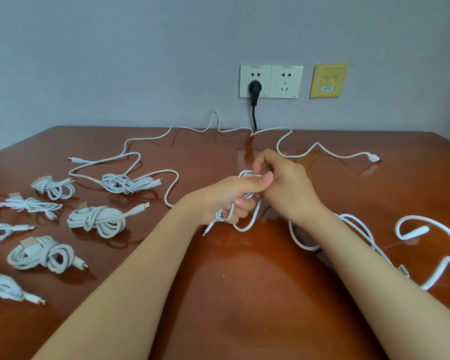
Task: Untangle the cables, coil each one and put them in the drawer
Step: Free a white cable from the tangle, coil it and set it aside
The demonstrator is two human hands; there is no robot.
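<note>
Now, above the middle of the table (244, 294), the left hand (229, 201) grips a half-wound white cable (247, 226), loops running near to far through the fist, its plug (205, 233) dangling near-left. The right hand (283, 183) pinches the top loop. It looks light, limp and springy; best held across the bundle's waist. Farther back, a loose cable (270, 129) sprawls left to right.

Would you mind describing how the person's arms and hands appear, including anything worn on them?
The left forearm and right forearm are bare, with no sleeve in view. The left hand and right hand wear no gloves, and no watch, bracelet or ring is visible.
</note>
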